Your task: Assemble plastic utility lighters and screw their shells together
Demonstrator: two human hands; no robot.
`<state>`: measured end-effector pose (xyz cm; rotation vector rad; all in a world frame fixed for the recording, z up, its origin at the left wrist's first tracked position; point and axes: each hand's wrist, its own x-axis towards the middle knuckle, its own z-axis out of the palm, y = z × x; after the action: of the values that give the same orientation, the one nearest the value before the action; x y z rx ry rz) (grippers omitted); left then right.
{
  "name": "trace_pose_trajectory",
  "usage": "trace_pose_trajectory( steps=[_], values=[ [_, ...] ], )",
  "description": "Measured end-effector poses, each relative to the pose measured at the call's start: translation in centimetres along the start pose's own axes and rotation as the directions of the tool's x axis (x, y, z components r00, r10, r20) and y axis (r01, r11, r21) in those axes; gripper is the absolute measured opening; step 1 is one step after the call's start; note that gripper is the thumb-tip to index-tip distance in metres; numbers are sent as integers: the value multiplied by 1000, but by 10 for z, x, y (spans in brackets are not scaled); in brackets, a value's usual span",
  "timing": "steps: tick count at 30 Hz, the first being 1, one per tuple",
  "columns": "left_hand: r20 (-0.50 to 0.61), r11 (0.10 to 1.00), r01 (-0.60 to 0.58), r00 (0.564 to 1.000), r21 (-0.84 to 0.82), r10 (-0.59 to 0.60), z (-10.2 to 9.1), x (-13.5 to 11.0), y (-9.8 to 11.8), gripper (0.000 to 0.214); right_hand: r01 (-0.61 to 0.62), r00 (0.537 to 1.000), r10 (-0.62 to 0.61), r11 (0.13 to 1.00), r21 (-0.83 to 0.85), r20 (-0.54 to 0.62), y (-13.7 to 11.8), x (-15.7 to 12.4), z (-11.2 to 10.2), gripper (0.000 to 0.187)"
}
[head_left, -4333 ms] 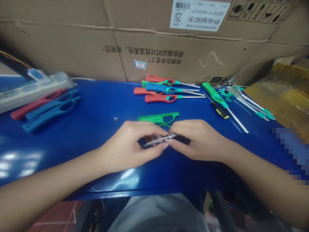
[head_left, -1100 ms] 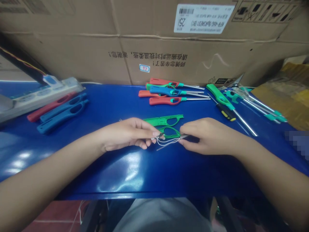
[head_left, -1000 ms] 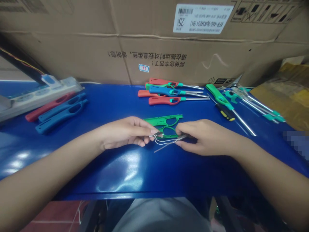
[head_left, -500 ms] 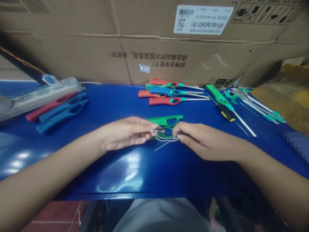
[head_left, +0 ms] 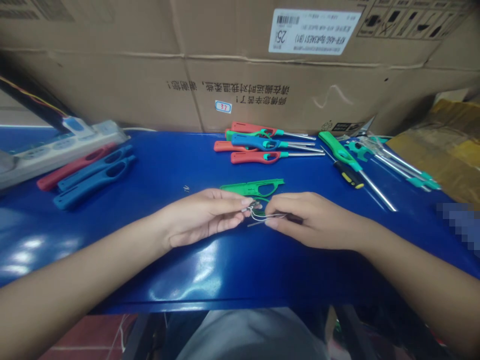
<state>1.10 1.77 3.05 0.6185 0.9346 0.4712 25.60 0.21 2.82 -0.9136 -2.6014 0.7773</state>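
Observation:
My left hand (head_left: 210,215) is closed, its thumb and fingers pinching a small part with a metallic end, mostly covered by the fingertips. From it a looped white wire (head_left: 258,218) runs across to my right hand (head_left: 318,220), which pinches the wire between thumb and forefinger. A thin greyish rod (head_left: 254,225) sticks out leftward by the right fingertips; its other end is hidden. Just behind both hands lies a green lighter casing half (head_left: 243,189) with a trigger opening. Part of another green piece (head_left: 262,199) shows between the hands, largely covered.
Several gas lighters (head_left: 258,157) lie at the back. To their right are a green lighter (head_left: 341,152), a screwdriver (head_left: 348,175) and metal lighter tubes (head_left: 401,165). Blue casings (head_left: 93,182) and a red one (head_left: 75,167) rest by a power strip (head_left: 60,150). Tiny screws (head_left: 186,188) lie left.
My left hand has shifted slightly right and toward me with the small part, uncovering more of the green casing half and the tiny screws. The right fingers have moved slightly left along with the wire.

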Motion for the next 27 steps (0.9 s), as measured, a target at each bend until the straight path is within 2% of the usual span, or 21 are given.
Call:
trace_pose_trajectory(
  steps=[3, 6, 15, 20, 24, 26, 27],
  values=[
    [-43, 1000, -8, 999, -28, 6, 4, -1, -4, 15, 7, 1000, -7, 1000, -8, -29, -1, 1, 4, 21],
    [-64, 999, -38, 997, -18, 37, 7, -2, -7, 8, -9, 999, 8, 1000, -1, -44, -2, 1, 7, 22],
    [-34, 997, -61, 997, 43, 63, 10, -5, -9, 16, -1, 997, 3, 1000, 13, -83, -5, -1, 8, 19],
    [-15, 981, -160, 987, 107, 163, 12, -8, -15, 19, 20, 995, -15, 999, 50, -98, -5, -1, 9, 18],
    [17, 899, -314, 946, 307, 325, 16, -13, -16, 13, 39, 996, -27, 987, 154, -83, -6, -1, 8, 18],
    [35, 799, -394, 904, 454, 426, 18, -16, -16, 11, 45, 996, -29, 979, 197, -82, -7, -1, 7, 18],
    [51, 716, -438, 869, 543, 493, 18, -17, -16, 11, 52, 995, -33, 976, 211, -90, -8, -1, 6, 18]
  ],
)
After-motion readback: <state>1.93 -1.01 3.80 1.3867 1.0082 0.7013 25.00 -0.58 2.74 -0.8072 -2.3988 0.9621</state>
